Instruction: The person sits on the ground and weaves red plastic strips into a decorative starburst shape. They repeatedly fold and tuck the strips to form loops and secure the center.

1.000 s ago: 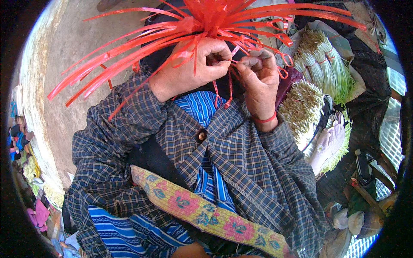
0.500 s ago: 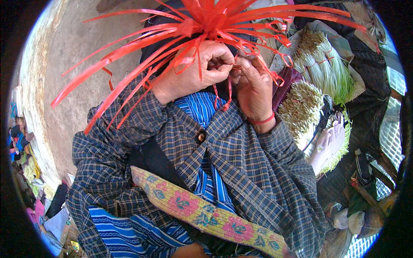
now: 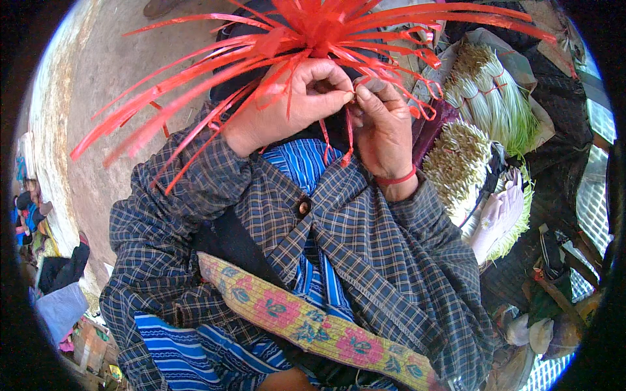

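Observation:
A large tuft of red plastic ribbon strips (image 3: 319, 32) fans out at the top of the head view, over and around both hands. My left hand (image 3: 293, 101) is closed, thumb and forefinger pinching a thin red strip just below the tuft. Close against it, my right hand (image 3: 385, 120) pinches the same area of strip, with a red band round its wrist. The fingertips of both hands almost meet. Short red ends (image 3: 347, 140) dangle beneath them, in front of my blue striped clothing. Ribbon strips partly cover the left hand.
On the right lie tied bundles of pale green-and-white stems (image 3: 489, 91), with another bundle (image 3: 456, 159) nearer. A pale lilac floral cloth or glove (image 3: 499, 215) rests against it. Heaped clothes (image 3: 62, 300) lie at the far left. A patterned strap (image 3: 313, 319) crosses my lap.
My left hand has shifted slightly left, and the pinched fingertips of both hands have drawn closer together. The ribbon strips at the left have swayed a little.

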Demonstrator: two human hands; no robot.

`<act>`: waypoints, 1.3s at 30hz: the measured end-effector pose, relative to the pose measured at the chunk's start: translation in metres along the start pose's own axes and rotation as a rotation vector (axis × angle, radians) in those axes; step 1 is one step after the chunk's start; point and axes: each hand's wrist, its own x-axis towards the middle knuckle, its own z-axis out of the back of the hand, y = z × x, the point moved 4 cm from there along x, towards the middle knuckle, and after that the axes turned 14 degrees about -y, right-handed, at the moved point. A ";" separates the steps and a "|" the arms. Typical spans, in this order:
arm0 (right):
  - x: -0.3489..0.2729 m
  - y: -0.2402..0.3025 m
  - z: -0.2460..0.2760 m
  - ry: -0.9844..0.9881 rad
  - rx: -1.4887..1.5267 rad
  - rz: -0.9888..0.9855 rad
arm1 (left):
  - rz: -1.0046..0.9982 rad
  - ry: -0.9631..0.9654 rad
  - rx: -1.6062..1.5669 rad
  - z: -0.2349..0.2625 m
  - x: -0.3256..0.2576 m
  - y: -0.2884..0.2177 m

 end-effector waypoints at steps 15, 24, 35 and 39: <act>-0.011 0.025 -0.020 0.042 -0.996 1.288 | 0.276 0.039 -0.392 0.006 0.002 0.013; -0.009 0.026 -0.015 0.042 -1.015 1.005 | 0.187 0.043 -0.200 0.009 0.004 0.011; -0.013 0.027 -0.019 0.069 -1.174 1.230 | -0.084 -0.079 0.053 0.004 -0.002 0.000; -0.013 0.029 -0.019 0.055 -1.082 1.193 | -0.020 0.025 -0.040 0.009 -0.001 -0.004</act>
